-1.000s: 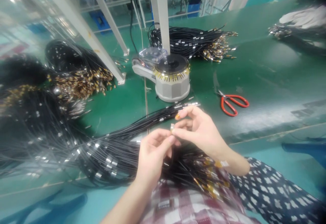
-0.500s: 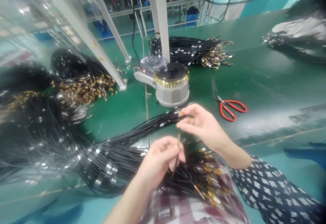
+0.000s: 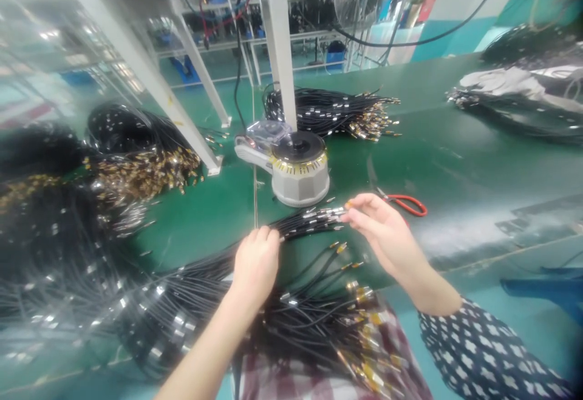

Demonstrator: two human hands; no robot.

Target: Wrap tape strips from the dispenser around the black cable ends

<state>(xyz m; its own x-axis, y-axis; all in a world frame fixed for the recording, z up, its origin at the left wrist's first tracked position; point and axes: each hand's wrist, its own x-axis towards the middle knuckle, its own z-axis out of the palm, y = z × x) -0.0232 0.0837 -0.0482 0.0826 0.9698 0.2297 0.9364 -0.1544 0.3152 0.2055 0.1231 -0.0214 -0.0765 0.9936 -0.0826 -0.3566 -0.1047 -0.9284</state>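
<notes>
My left hand [image 3: 257,260] is closed around a bundle of thin black cables [image 3: 303,223] lying over the green table. At the silver-tipped end of that bundle, my right hand [image 3: 380,224] has its thumb and fingers pinched together. A small orange bit shows at its fingertips; what exactly they hold is too small to tell. Below both hands, many black cables with gold and yellow ends [image 3: 364,327] spread over the table edge and my checked apron. Just behind the bundle stands a round white tape dispenser [image 3: 300,175] with a black top.
Red-handled scissors [image 3: 410,204] lie behind my right hand. Cable heaps with gold ends [image 3: 141,175] fill the left. Another cable coil [image 3: 319,108] lies behind the dispenser, beside a white post [image 3: 285,54]. White cloth and cables [image 3: 510,84] are at the back right.
My left hand has moved left and up from near my right hand onto the cable bundle. My right hand is slightly right and lower, at the bundle's end. The view has shifted a little.
</notes>
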